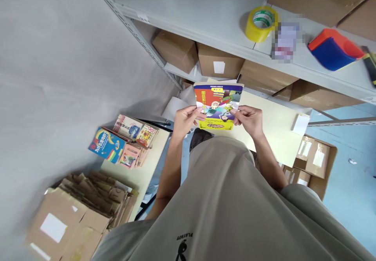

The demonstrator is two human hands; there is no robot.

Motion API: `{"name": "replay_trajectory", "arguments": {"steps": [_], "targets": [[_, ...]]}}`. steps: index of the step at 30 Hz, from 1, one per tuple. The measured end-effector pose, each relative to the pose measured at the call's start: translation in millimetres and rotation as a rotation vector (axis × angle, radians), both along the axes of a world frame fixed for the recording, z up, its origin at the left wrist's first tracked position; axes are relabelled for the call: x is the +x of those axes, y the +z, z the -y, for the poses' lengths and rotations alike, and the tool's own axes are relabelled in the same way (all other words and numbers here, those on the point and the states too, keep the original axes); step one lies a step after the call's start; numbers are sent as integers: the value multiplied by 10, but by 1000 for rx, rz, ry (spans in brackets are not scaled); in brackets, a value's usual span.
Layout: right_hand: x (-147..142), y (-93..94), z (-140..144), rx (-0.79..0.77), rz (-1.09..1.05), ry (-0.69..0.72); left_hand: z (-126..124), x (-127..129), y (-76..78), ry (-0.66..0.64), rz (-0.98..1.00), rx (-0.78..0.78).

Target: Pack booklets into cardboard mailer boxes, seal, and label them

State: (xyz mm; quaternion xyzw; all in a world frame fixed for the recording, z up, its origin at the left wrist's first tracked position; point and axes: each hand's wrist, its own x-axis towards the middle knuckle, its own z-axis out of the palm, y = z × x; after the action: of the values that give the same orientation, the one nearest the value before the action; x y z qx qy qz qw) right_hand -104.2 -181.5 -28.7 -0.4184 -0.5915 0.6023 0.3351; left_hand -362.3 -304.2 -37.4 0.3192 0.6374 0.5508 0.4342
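Note:
A colourful picture book (pixel 217 106) with a yellow, red and purple cover is held up in front of my body, its cover facing me and its printing upside down. My left hand (pixel 188 119) grips the left edge with the thumb on the cover. At the right edge my right hand (pixel 249 119) pinches the book in the same way. Behind and below the book lies a pale tabletop (pixel 274 124).
Several books (pixel 108 145) are stacked on a side table (pixel 157 151) at left, near flattened cardboard (pixel 67 218). Shelf boards (pixel 188 6) ahead carry yellow tape (pixel 260 24), a red-and-blue object (pixel 335 49) and cartons (pixel 220 60). An open carton (pixel 329 167) stands at right.

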Motion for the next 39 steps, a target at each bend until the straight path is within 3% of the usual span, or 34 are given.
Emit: {"name": "replay_trajectory", "arguments": {"steps": [5,8,11,15,17,20,22,24,26,30,32,34,39], "targets": [[-63,-84,51,-34,-20,-15,2,29,-114,59,18,8],[6,-168,-73,-8,33,62,12,46,-124,128,-35,78],[129,-204,-292,100,79,114,32,15,-89,119,-214,132],[142,-64,-375,244,87,45,15,5,-51,-47,-552,123],[10,66,-237,296,230,173,-25,69,-25,-164,-704,28],[-290,227,77,421,689,423,-78,228,44,-353,-929,-196],[-442,257,225,486,953,480,-81,316,63,-433,-1011,-286],[-473,202,244,494,1030,440,-53,349,2,-394,-973,-269],[-384,69,142,419,907,313,-6,322,-159,-237,-857,-159],[-118,-280,-143,29,279,-14,65,225,-621,108,-549,1],[-57,-416,-196,-149,35,-114,65,221,-789,109,-341,13],[-47,-518,-186,-253,-66,-170,48,247,-872,42,-171,31],[-48,-821,-186,-290,-42,-160,-35,244,-944,51,-100,10]]}}
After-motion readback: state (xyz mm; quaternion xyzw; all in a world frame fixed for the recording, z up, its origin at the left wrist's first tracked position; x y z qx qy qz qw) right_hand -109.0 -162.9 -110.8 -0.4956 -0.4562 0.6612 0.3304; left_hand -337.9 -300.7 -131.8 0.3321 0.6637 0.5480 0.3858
